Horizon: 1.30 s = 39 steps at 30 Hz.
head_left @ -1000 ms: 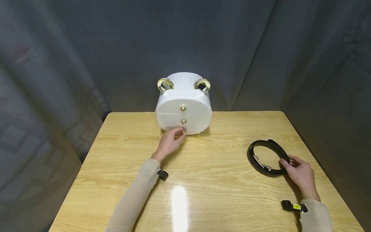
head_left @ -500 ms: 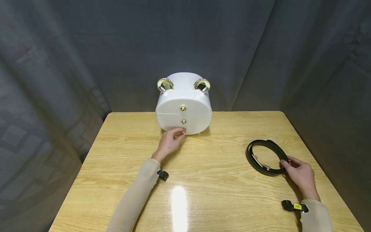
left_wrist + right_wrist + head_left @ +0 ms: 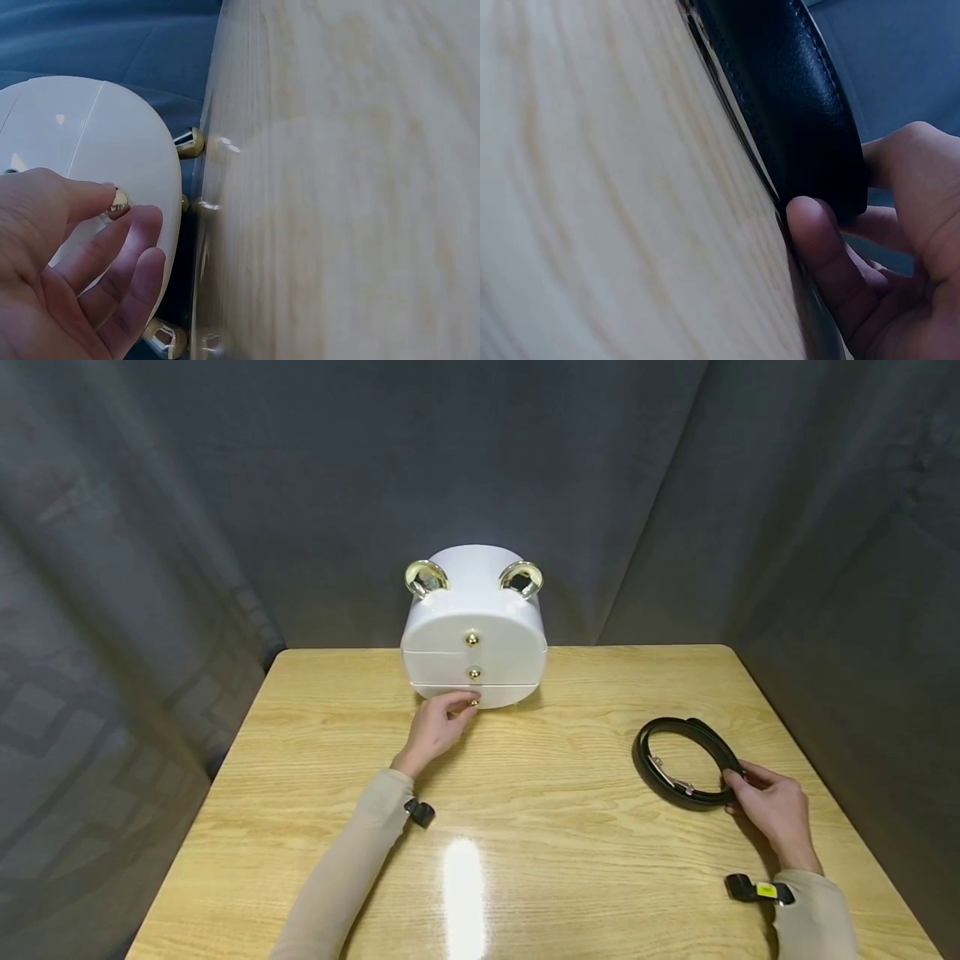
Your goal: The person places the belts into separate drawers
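A white rounded box point(image 3: 506, 652) with three drawers and two gold ear-shaped pieces stands at the back middle of the table. My left hand point(image 3: 433, 731) pinches the lowest gold knob point(image 3: 118, 204) between thumb and fingers. A thin gap shows along the top of that bottom drawer point(image 3: 506, 695). On the right, a coiled black belt point(image 3: 651, 770) with a metal buckle point(image 3: 670, 777) lies on its edge on the table. My right hand point(image 3: 776, 810) grips the coil's near right side, thumb on the inside and fingers outside.
The wooden table point(image 3: 555, 843) has its back edge against a grey curtain point(image 3: 480, 460), which also hangs at both sides. Gold feet point(image 3: 166, 339) hold the box up. A bright light reflection lies at the table's front middle.
The bottom drawer has come slightly forward, and a seam line now shows above it, with my left hand on its knob. My right hand and the belt have shifted a little left.
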{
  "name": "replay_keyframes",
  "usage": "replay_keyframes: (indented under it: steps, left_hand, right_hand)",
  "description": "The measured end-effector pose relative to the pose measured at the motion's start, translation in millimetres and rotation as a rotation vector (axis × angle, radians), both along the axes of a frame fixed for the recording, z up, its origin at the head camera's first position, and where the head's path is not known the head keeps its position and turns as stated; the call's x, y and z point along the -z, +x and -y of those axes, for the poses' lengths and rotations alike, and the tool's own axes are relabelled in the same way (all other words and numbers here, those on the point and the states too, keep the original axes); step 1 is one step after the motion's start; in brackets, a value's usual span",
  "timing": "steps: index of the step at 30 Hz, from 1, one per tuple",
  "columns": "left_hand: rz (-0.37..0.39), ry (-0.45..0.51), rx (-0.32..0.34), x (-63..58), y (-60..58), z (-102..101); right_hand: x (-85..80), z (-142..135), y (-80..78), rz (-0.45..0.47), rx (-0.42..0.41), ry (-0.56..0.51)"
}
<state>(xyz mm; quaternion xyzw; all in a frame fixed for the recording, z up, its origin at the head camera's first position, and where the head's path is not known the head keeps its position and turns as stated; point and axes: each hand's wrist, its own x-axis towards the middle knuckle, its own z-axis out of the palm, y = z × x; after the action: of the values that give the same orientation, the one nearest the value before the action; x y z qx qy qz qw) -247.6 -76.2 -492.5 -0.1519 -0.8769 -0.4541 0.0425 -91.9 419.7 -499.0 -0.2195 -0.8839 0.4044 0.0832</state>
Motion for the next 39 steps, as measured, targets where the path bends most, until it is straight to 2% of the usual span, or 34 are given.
replay_keyframes:
  steps: [8, 22, 28, 33, 39]
  left_hand:
    - [-0.009, 0.008, 0.026, -0.6, 3.1, 2.4]
    - [-0.026, -0.014, 0.023, -3.7, 12.4, -1.4]
    - [-0.009, -0.020, 0.018, -3.3, 16.3, -2.6]
    - [-0.030, -0.011, 0.025, -3.1, 17.5, -2.8]
    - [-0.049, -0.004, 0.033, -3.5, 18.6, -2.5]
  right_hand:
    - [-0.5, -0.3, -1.8, 0.011, 0.020, -0.073]
    - [-4.6, -2.0, -0.3, 0.026, 0.046, -0.086]
    - [-5.8, -1.4, 2.7, 0.028, 0.066, -0.095]
    - [-9.0, -0.4, 1.8, 0.014, 0.066, -0.097]
    - [-9.6, -0.8, -0.3, 0.041, 0.087, -0.108]
